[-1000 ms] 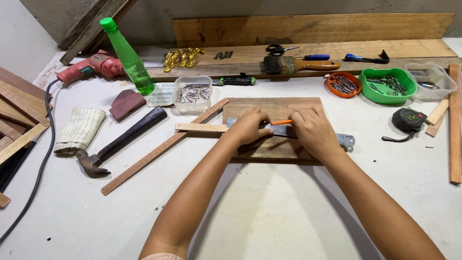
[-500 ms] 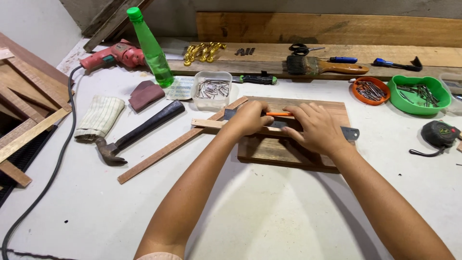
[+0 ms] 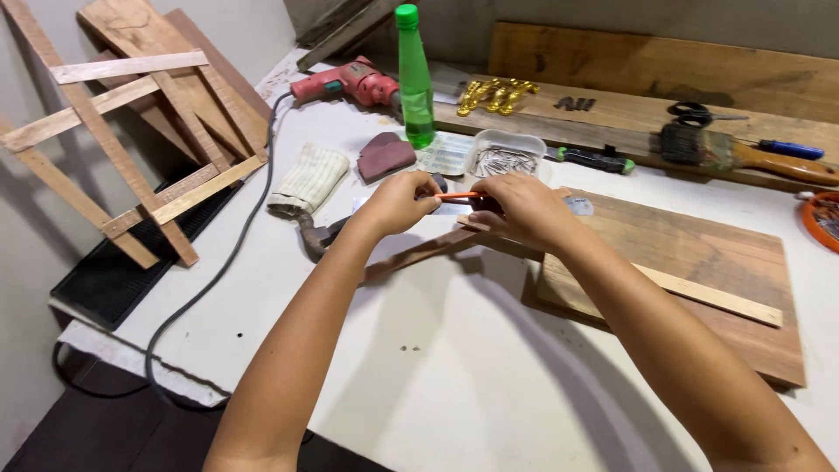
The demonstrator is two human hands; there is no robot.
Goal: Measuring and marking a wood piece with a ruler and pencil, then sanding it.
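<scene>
We pinch the orange pencil (image 3: 458, 196) with our left hand (image 3: 398, 203) and our right hand (image 3: 523, 210), fingers closed on each end so it stays level, just above the table (image 3: 454, 376), near the thin stick (image 3: 699, 293) lying flat on the brown board (image 3: 699, 253).

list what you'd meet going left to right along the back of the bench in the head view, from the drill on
red power drill → tall green plastic bottle → gold metal handles → black-handled scissors → wooden-handled paintbrush → orange round dish at the right edge
</scene>
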